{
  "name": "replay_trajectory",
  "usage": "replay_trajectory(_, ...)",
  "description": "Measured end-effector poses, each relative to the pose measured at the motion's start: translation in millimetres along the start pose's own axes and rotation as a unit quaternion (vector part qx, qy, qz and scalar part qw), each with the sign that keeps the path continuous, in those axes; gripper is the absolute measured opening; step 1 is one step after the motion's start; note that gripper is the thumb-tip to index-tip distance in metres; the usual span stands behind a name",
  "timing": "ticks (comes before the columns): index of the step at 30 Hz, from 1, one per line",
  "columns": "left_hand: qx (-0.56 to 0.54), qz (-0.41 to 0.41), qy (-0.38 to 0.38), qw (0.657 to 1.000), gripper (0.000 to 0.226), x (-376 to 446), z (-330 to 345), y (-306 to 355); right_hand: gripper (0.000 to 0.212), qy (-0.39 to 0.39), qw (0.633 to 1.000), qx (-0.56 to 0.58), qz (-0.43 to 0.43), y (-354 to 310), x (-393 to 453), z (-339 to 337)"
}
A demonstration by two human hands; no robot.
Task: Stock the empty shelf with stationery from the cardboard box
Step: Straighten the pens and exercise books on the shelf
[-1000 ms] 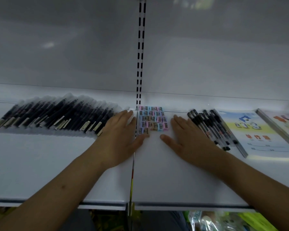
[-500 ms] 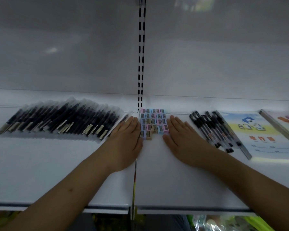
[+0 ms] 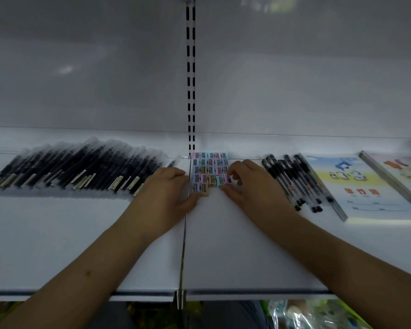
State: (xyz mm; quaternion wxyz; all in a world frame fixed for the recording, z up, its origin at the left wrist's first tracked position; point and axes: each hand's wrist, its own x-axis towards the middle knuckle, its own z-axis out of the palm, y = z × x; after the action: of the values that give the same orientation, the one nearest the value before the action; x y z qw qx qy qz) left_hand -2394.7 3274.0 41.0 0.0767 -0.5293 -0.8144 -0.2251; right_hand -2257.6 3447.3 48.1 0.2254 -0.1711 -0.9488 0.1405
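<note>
Half a second earlier both our hands lay flat with straight fingers against the two sides of the block of small sharpeners (image 3: 209, 170). Now the fingers of our left hand (image 3: 167, 194) had curled under at the knuckles beside the block's left side, its thumb lying along the block's near left corner; we could not tell whether those fingers held anything. Our right hand (image 3: 249, 186) had bent its fingers too, and its fingertips (image 3: 233, 178) pinched a pink sharpener (image 3: 227, 178) at the block's near right corner, the thumb just in front of it. The block itself had stayed where it was, at the back of the white shelf (image 3: 235, 252), just right of the seam between the two shelf boards and below the slotted upright (image 3: 190, 74).

To the left along the back edge lay a long fanned row of black pens in clear sleeves (image 3: 71, 169), its right end reaching our left knuckles. To the right of our right hand lay a small bunch of black gel pens (image 3: 292, 179), slanted, touching a blue and yellow exercise book (image 3: 356, 186). Another book (image 3: 399, 176) lay at the shelf's far right, partly cut off. Below the front edge showed green plastic packaging (image 3: 318, 314), blurred.
</note>
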Motion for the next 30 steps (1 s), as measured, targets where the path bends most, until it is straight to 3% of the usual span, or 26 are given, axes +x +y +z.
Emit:
replay_trajectory(6,0.002,0.011,0.008,1.000,0.059,1,2,-4,0.030,0.021,0.999,0.028,-0.004,-2,1,-2)
replay_trajectory(9,0.006,0.016,0.023,1.000,0.045,-1,1,-4,0.019,0.069,0.994,-0.006,-0.083,-7,-8,-4)
replay_trajectory(13,-0.004,0.015,0.044,0.999,0.031,0,1,-3,0.010,0.026,0.983,-0.059,-0.169,-12,-10,7)
replay_trajectory(25,-0.010,0.012,0.048,0.999,0.028,1,6,-3,0.012,-0.008,0.988,-0.014,-0.151,-7,-5,11)
replay_trajectory(30,-0.045,-0.017,0.091,0.995,0.035,1,-3,0,0.009,0.099,0.990,0.007,-0.098,-6,-4,-1)
